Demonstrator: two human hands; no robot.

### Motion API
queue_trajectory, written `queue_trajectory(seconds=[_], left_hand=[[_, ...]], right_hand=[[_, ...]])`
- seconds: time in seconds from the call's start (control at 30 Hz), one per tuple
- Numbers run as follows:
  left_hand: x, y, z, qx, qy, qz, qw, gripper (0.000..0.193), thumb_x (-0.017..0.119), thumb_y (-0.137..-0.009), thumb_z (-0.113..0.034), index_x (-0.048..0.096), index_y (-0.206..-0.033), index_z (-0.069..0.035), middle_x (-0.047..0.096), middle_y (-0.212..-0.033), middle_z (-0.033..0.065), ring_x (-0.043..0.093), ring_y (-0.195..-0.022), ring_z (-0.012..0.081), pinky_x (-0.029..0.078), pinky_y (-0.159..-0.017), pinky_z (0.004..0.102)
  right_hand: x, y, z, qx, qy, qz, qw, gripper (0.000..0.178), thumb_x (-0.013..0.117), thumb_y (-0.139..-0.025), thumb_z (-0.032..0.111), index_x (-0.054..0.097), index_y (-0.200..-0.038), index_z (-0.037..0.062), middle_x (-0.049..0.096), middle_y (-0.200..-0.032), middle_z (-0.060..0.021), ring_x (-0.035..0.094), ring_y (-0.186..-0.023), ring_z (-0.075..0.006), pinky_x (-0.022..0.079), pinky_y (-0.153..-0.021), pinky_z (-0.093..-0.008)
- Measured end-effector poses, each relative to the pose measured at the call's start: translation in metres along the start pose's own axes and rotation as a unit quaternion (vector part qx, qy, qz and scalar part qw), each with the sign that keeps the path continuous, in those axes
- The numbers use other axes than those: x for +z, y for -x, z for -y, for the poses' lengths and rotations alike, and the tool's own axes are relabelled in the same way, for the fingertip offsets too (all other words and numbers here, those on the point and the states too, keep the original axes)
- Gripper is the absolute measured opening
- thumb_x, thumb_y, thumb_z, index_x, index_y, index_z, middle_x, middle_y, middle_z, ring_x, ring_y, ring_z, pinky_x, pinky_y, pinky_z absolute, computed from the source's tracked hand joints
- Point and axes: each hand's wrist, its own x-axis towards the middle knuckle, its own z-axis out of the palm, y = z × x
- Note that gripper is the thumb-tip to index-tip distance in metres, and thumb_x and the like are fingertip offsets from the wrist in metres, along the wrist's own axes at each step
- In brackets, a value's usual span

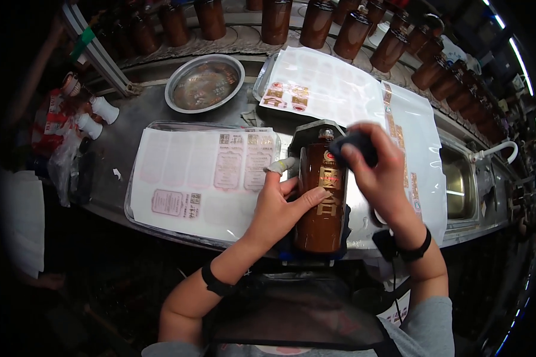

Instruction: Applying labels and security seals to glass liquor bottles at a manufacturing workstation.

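Note:
A glossy brown bottle (318, 232) with gold lettering and a small red emblem lies tilted back in a dark holder (307, 132), its neck away from me. Around its left side is my left hand (275, 209), thumb pressed on the front lettering and a pale finger cover on one finger. My right hand (380, 172), slightly blurred, grips a dark cloth (362, 147) beside the bottle's shoulder, near the emblem. Left of the bottle, a white decal sheet (173, 157) with several printed labels lies on a tray. Another decal sheet (333, 83) rests behind the bottle.
A metal bowl (242, 76) of liquid stands at the back left. Several brown bottles (351, 35) line a curved conveyor behind. A third sheet (423, 137) lies right, by a sink (467, 205) with a white faucet (506, 149). At far left shows another person's hand (50, 281).

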Motion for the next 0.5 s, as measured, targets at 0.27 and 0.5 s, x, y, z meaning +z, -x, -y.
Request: queue_trajectory(seconds=[0.27,0.5], left_hand=[[0.001,-0.001,0.001,0.028,-0.005,-0.022,0.999,0.068,0.079,-0.087,-0.02,0.032,-0.129,0.008,0.062,-0.121,0.026,0.066,-0.107,0.0231,0.055,-0.088,0.0297],[0.001,0.0,0.006,0.055,-0.006,-0.019,0.998,0.063,0.075,-0.091,-0.021,0.033,-0.126,0.009,0.059,-0.125,0.03,0.062,-0.114,0.0243,0.053,-0.093,0.0327]], right_hand=[[-0.006,-0.003,-0.005,-0.065,0.027,0.022,0.997,0.025,0.07,-0.081,-0.002,0.064,-0.105,-0.0001,0.068,-0.092,-0.0139,0.069,-0.083,-0.0259,0.054,-0.073,-0.0324],[0.001,0.009,-0.019,-0.124,0.031,-0.005,0.992,0.031,0.073,-0.073,-0.007,0.065,-0.101,0.0013,0.065,-0.09,-0.0122,0.066,-0.08,-0.0308,0.053,-0.071,-0.0362]])
